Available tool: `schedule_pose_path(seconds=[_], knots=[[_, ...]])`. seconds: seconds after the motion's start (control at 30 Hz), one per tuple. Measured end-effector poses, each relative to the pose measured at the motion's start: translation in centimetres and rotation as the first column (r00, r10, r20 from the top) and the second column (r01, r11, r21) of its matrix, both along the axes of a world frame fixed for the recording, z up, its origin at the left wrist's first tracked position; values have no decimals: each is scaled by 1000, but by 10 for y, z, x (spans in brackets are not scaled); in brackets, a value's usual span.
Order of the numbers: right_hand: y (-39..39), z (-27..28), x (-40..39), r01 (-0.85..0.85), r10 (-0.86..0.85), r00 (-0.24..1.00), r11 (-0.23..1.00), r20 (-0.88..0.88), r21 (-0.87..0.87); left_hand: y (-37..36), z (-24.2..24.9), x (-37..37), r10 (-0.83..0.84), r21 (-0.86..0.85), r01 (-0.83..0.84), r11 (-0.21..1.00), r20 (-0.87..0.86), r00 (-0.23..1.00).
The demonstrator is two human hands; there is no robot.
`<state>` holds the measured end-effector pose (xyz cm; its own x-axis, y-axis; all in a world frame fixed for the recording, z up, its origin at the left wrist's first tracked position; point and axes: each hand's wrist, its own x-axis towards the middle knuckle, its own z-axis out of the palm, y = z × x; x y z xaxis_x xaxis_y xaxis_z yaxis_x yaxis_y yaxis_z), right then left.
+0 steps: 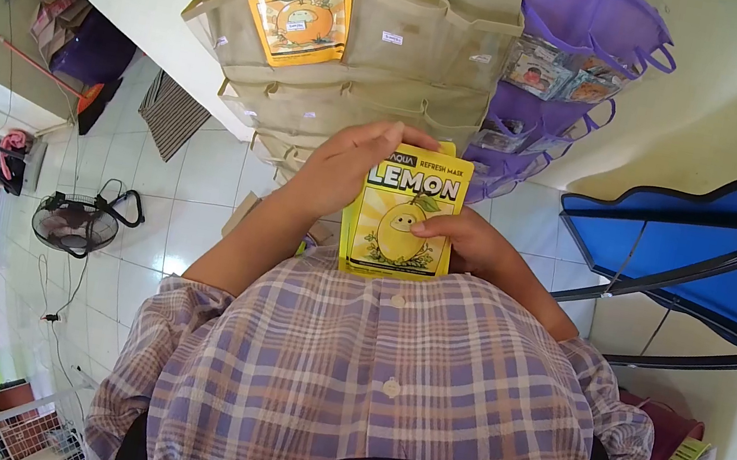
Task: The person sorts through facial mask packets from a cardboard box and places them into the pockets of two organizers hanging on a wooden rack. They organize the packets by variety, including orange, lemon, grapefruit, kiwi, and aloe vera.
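Note:
A yellow lemon face mask packet [403,226] is held upright in front of my chest, and yellow edges behind it suggest more packets in a stack. My right hand [460,238] grips its right side, thumb across the front. At the upper left corner is my left hand [352,164], its fingers closed over the top edge. An orange face mask packet [298,9] sits in an upper pocket of the beige hanging organizer [387,63], beyond my hands.
Beside the beige organizer hangs a purple organizer [569,20] with small packets in its pockets. A blue folding frame [705,257] leans at the right. On the tiled floor at left stand a black fan [75,223] and its cable; a striped mat [171,116] lies farther back.

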<state>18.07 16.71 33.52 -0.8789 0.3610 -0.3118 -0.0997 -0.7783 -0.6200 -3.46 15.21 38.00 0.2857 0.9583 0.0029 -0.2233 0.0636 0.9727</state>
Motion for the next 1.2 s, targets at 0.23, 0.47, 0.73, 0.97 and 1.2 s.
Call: schedule_pose_path(seconds=[0.23, 0.47, 0.73, 0.97, 1.2], knots=[[-5, 0, -12, 115, -195, 930, 959, -310, -258, -3, 8, 4, 53, -9, -53, 999, -26, 998], [-2, 20, -22, 300, -308, 924, 951, -229, -68, -27, -20, 7, 304, -80, -302, 950, 459, 835], [-8, 31, -25, 385, -377, 919, 921, -116, 60, -45, -20, 17, 231, -83, -218, 972, 209, 950], [-15, 26, -28, 504, -493, 841, 864, -222, -8, -44, -18, 19, 344, 51, -357, 933, 171, 923], [-7, 20, -32, 483, -480, 870, 875, -113, 3, -36, -22, 24, 382, -78, -376, 923, 278, 881]])
